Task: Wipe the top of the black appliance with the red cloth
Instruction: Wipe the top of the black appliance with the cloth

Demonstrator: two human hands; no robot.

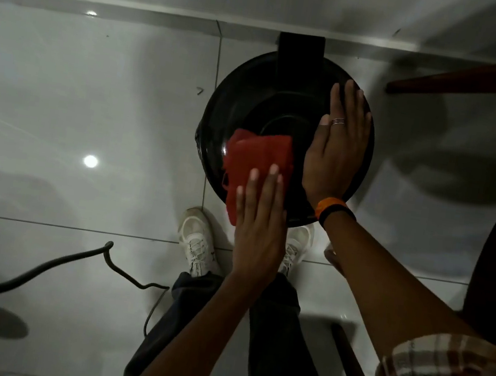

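On black appliance, left hand flat pressing red cloth, right hand flat alongside

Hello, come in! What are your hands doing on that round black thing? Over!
Left hand flat on red cloth, pressing it to black appliance top. Right hand flat on the right side, steadying. Nothing in the way. Over.

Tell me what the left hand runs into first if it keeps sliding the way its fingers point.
Probably the raised round centre of the black appliance, just past the red cloth under the left hand; depth is unclear.
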